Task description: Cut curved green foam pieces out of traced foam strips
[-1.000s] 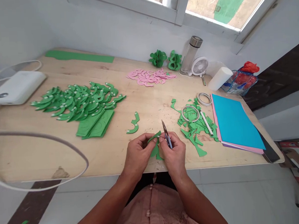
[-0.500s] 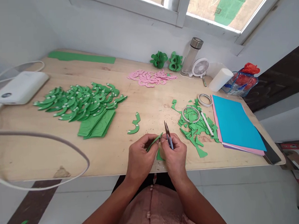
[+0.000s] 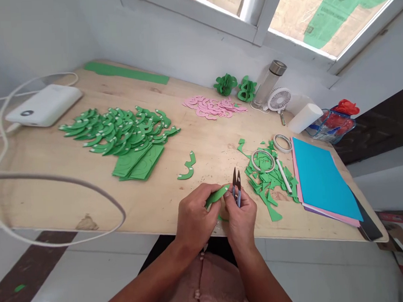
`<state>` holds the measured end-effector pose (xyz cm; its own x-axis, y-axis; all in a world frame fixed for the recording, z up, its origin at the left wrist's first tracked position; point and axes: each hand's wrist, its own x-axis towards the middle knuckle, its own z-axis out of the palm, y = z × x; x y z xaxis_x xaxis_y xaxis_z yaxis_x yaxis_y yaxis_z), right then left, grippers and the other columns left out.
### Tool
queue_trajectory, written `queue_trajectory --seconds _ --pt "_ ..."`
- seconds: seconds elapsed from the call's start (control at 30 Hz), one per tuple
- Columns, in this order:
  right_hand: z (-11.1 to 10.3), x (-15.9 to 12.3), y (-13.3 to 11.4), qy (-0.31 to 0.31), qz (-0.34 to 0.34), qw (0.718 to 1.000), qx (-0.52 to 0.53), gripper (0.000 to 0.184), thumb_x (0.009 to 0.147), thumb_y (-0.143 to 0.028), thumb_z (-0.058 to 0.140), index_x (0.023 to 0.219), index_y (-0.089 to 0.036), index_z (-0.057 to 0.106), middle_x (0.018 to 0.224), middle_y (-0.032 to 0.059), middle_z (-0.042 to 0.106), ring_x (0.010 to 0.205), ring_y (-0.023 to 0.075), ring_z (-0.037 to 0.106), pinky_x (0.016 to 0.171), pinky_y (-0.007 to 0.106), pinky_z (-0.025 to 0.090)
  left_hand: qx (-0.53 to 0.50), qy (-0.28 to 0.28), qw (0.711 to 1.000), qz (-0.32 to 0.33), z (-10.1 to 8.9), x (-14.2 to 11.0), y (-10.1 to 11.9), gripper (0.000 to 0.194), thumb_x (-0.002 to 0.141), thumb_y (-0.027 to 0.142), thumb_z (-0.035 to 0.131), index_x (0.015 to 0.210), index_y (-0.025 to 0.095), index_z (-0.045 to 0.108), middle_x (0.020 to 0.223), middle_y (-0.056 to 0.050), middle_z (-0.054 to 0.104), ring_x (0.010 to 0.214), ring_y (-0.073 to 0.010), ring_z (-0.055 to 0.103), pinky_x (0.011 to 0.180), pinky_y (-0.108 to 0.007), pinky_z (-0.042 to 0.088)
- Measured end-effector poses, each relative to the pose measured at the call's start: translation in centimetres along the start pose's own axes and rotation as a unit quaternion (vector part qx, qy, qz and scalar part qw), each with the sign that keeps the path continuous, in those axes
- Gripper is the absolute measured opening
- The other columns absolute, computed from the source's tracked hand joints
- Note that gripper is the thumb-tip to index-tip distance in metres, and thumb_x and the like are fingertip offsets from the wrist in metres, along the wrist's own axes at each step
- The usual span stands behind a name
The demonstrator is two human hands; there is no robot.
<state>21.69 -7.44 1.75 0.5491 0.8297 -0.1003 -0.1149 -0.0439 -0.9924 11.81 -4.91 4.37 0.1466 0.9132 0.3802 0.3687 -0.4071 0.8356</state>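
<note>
Cutout of green paper (image 3: 216,195) is held between the two hands, above the front part of the wooden table (image 3: 150,212). The left hand (image 3: 196,212) pinches its longer part; the right hand (image 3: 240,210) has its thumb at the end, beside a small white patch (image 3: 226,189), and also grips thread snips (image 3: 237,189), whose blades stand slightly apart and point away from the body. For good work, it seems best to press this patch flat and even with the edge, without creasing the curve, and to turn the blades away from the left fingertips. Farther, a wavy green cutout (image 3: 188,172) lies apart, bearing similar patches. On the nearer tape roll (image 3: 264,171), over green scraps (image 3: 267,183), no brand is readable. The white power bank (image 3: 43,105) shows a dark oval, but no legible word. Beyond the window, a sheet (image 3: 291,20) carries faint print, too small to read.
</note>
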Motion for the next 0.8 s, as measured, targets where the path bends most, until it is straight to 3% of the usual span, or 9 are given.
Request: queue_trajectory --seconds 0.3,0.53,0.67,0.8 --pt "0.24 -0.26 0.08 -0.009 0.012 1.0 0.022 0.027 0.075 -0.042 0.07 0.079 -0.016 0.065 0.067 -0.0017 0.056 0.058 0.0116 0.048 0.057 0.023 0.044 0.106 0.014 0.99 0.09 -0.45 -0.35 0.25 0.017 0.085 0.012 0.049 0.093 0.016 0.065 0.079 -0.006 0.071 0.074 -0.02 0.066 0.067 -0.03 0.05" --pt "0.29 -0.22 0.18 -0.01 0.008 1.0 0.028 0.027 0.073 -0.042 0.071 0.082 -0.016 0.066 0.07 -0.0001 0.06 0.061 0.013 0.052 0.058 0.024 0.046 0.114 0.02 0.988 0.103 -0.59 -0.36 0.3 0.017 0.086 0.011 0.049 0.093 0.017 0.064 0.08 -0.006 0.072 0.075 -0.0199 0.066 0.068 -0.03 0.05" --pt "0.35 -0.25 -0.04 -0.006 0.003 1.0 0.01 0.026 0.075 -0.041 0.069 0.081 -0.016 0.067 0.07 0.0003 0.06 0.063 0.014 0.054 0.061 0.025 0.047 0.05 0.009 0.998 0.047 -0.77 -0.14 0.52 0.018 0.084 0.013 0.051 0.093 0.017 0.067 0.082 -0.005 0.073 0.076 -0.0188 0.067 0.069 -0.029 0.051" --pt "0.6 -0.19 -0.72 -0.002 -0.012 1.0 -0.019 0.021 0.076 -0.037 0.069 0.078 -0.016 0.067 0.075 0.0022 0.062 0.07 0.0155 0.057 0.067 0.027 0.047 -0.081 -0.016 0.993 -0.087 -0.91 0.4 0.52 0.017 0.079 0.014 0.055 0.086 0.018 0.07 0.081 -0.003 0.074 0.073 -0.0164 0.068 0.068 -0.025 0.052"
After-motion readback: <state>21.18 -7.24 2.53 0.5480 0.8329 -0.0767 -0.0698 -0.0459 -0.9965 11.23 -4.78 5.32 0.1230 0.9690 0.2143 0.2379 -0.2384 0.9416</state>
